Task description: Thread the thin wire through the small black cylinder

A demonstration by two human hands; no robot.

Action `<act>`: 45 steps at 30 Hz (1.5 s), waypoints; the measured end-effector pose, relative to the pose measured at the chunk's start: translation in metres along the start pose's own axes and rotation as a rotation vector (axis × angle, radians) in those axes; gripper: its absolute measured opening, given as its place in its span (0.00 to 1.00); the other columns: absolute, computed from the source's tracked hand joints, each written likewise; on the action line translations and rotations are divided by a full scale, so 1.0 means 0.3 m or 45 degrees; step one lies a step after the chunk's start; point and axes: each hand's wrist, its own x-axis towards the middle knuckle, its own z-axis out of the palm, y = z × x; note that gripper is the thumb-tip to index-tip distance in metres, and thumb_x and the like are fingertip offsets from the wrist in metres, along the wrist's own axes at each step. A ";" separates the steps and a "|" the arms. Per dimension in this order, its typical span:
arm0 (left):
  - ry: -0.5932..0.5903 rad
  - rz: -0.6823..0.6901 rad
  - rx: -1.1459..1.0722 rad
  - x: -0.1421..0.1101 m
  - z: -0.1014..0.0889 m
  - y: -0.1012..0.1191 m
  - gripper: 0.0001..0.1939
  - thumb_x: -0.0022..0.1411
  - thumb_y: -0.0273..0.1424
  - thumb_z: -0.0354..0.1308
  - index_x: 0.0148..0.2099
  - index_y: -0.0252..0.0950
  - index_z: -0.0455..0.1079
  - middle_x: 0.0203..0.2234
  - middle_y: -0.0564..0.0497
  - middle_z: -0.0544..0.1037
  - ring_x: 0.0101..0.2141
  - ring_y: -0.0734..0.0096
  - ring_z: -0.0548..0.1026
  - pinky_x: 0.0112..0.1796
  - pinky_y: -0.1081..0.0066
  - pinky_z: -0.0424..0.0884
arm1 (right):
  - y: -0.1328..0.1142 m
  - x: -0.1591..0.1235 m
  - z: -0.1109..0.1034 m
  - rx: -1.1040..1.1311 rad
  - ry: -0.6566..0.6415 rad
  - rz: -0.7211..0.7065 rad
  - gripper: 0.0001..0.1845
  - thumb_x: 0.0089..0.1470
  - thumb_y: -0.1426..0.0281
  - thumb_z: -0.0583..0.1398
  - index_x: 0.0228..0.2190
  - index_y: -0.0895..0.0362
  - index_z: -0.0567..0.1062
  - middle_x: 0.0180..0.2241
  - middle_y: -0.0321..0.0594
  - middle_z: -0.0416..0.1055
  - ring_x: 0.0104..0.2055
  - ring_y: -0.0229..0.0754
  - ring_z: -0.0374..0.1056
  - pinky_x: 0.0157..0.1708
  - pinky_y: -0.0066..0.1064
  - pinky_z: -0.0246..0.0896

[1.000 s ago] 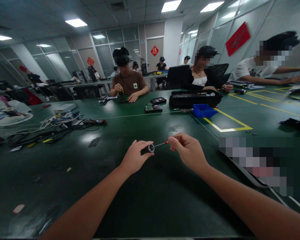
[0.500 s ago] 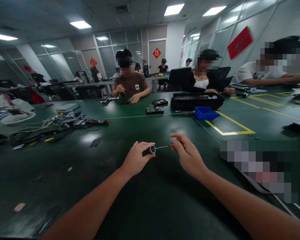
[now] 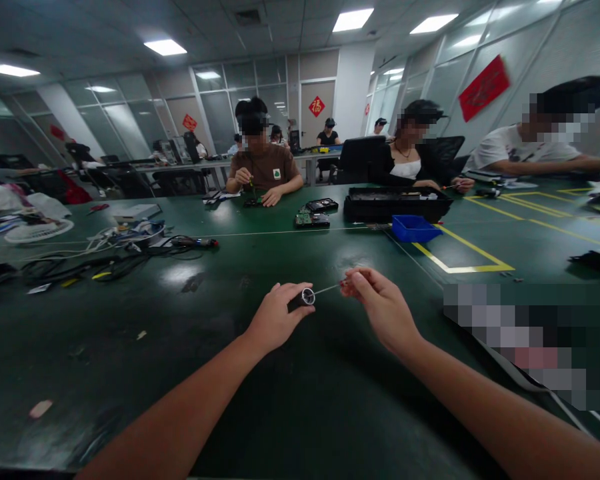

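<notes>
Between the thumb and fingers of my left hand (image 3: 273, 320) is a short black cylinder (image 3: 295, 304) with a pale metallic ring round its end, which faces right. My right hand (image 3: 383, 307) has its fingers closed round the reddish handle of a thin screwdriver (image 3: 327, 289). The metal shaft points left and reaches the ringed end of the cylinder; whether its tip is inside cannot be made out. Both hands are held over the dark green table (image 3: 260, 427). My fingers hide most of the handle.
Ahead lie opened hard drives (image 3: 313, 219), a long black tray (image 3: 395, 203) and a blue bin (image 3: 414, 229). Tangled cables (image 3: 115, 260) spread on the left. A blurred-out object (image 3: 525, 347) lies at right. Across the table sits a person in a brown shirt (image 3: 265, 165); others sit at right.
My right fingers have curled in around the screwdriver handle; the index finger was stretched out before. The left hand keeps its hold on the cylinder. The view has shifted slightly.
</notes>
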 end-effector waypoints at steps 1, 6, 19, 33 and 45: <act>-0.004 0.037 0.013 0.001 -0.001 0.001 0.21 0.64 0.32 0.62 0.59 0.46 0.69 0.53 0.51 0.76 0.55 0.61 0.71 0.65 0.44 0.46 | 0.004 0.008 -0.001 0.131 0.016 0.083 0.14 0.60 0.57 0.59 0.37 0.55 0.75 0.33 0.40 0.73 0.36 0.44 0.71 0.42 0.41 0.69; -0.052 0.057 0.072 0.007 -0.003 -0.002 0.20 0.65 0.30 0.60 0.59 0.48 0.68 0.54 0.52 0.75 0.57 0.61 0.70 0.65 0.40 0.41 | 0.033 0.035 -0.006 0.425 0.034 0.274 0.13 0.57 0.58 0.63 0.30 0.55 0.74 0.27 0.37 0.69 0.29 0.40 0.66 0.35 0.38 0.70; -0.047 0.023 0.074 0.007 -0.008 0.004 0.21 0.64 0.31 0.63 0.58 0.48 0.69 0.52 0.51 0.75 0.55 0.61 0.71 0.65 0.40 0.44 | 0.034 0.007 -0.003 -0.056 0.045 -0.102 0.13 0.63 0.57 0.58 0.37 0.54 0.73 0.33 0.38 0.73 0.34 0.42 0.70 0.38 0.38 0.67; -0.031 0.020 0.074 0.003 -0.004 -0.010 0.22 0.63 0.32 0.63 0.58 0.48 0.69 0.53 0.53 0.75 0.55 0.62 0.71 0.65 0.42 0.44 | 0.020 0.001 -0.006 -0.061 0.020 -0.077 0.14 0.62 0.58 0.59 0.38 0.56 0.75 0.34 0.41 0.75 0.35 0.43 0.72 0.40 0.40 0.69; -0.046 -0.004 0.084 0.006 -0.008 -0.004 0.20 0.63 0.32 0.63 0.58 0.47 0.70 0.52 0.50 0.76 0.55 0.60 0.71 0.65 0.41 0.46 | -0.021 -0.005 -0.005 -0.344 0.038 -0.136 0.16 0.62 0.56 0.58 0.34 0.56 0.77 0.28 0.39 0.76 0.31 0.43 0.72 0.37 0.37 0.66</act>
